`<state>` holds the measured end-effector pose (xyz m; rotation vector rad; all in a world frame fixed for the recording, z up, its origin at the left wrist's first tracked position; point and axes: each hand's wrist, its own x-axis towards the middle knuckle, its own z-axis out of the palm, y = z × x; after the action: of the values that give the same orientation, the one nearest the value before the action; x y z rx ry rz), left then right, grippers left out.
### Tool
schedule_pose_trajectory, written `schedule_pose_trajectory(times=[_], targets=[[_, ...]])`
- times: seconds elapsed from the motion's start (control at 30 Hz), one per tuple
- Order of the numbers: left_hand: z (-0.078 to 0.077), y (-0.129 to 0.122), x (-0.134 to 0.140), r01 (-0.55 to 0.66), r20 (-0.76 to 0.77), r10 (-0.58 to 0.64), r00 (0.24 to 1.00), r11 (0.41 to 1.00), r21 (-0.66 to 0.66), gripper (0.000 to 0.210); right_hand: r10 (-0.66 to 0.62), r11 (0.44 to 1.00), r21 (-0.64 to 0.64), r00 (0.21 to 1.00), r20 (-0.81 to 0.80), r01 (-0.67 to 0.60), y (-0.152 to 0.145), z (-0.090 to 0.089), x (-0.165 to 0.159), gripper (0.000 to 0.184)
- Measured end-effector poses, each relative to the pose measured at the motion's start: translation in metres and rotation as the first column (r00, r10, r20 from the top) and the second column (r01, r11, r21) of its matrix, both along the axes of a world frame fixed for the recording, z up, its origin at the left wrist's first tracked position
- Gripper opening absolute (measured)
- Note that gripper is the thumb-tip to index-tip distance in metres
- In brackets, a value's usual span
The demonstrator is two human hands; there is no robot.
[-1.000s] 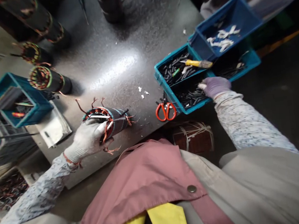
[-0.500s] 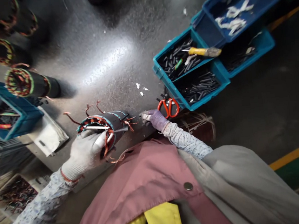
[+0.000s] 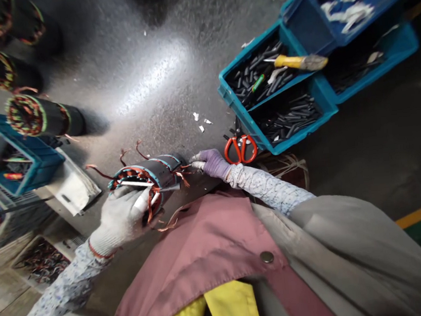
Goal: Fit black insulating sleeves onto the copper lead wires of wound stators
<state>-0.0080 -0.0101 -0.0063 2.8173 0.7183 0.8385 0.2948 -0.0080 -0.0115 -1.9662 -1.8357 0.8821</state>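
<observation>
1. Across the middle and far side spreads the grey surface (image 3: 202, 69); its near edge runs close to the work, so a round part left loose could roll off towards the apron.
2. At the right, the teal bin (image 3: 300, 137) holds short dark tubes in two compartments. A sleeve brushing its rim could tip or shift it.
3. On the near part of the surface, left of that bin, lies the wound core (image 3: 165, 172), on its side. If the grip slackened, it might turn and drag its leads out of place.
4. At the core's left end, the left hand (image 3: 121, 214) in its white glove is clamped around the rim. At the right end, the right hand (image 3: 213, 162) has its fingertips drawn close together at the leads; I cannot tell whether they pinch anything.
5. Just right of the right hand, the red-handled scissors (image 3: 236, 145) lie beside the bin; a backward swing of the wrist could knock them.
6. Across the core's left opening lies a white tube (image 3: 136, 183), which could slip if jolted.
7. Smallest, the copper leads (image 3: 182, 174) splay at the right end; pushing against frayed strands could bend them or snag the glove.
</observation>
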Motion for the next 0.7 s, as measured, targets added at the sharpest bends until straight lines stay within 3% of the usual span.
schedule_pose_trajectory(times=[0.17,0.33,0.53,0.7], targets=[[0.000,-0.002,-0.003,-0.023,-0.026,0.021,0.999,0.996,-0.083,0.042,0.081,0.996,-0.038,0.993,-0.090,-0.084,-0.002,0.007,0.010,0.024],[0.005,-0.003,-0.002,-0.010,-0.022,0.008,1.000,0.993,-0.116,0.041,-0.028,0.971,-0.238,0.989,-0.143,-0.007,-0.005,0.012,0.008,0.025],[0.008,-0.007,-0.002,-0.065,-0.064,0.055,0.996,0.986,-0.156,0.036,0.180,0.966,-0.181,0.983,-0.034,-0.183,-0.001,0.009,-0.014,0.025],[0.014,-0.015,-0.005,-0.142,-0.144,0.117,0.983,0.974,-0.178,0.036,0.302,0.938,-0.208,0.948,0.101,-0.277,0.013,0.009,-0.022,0.022]])
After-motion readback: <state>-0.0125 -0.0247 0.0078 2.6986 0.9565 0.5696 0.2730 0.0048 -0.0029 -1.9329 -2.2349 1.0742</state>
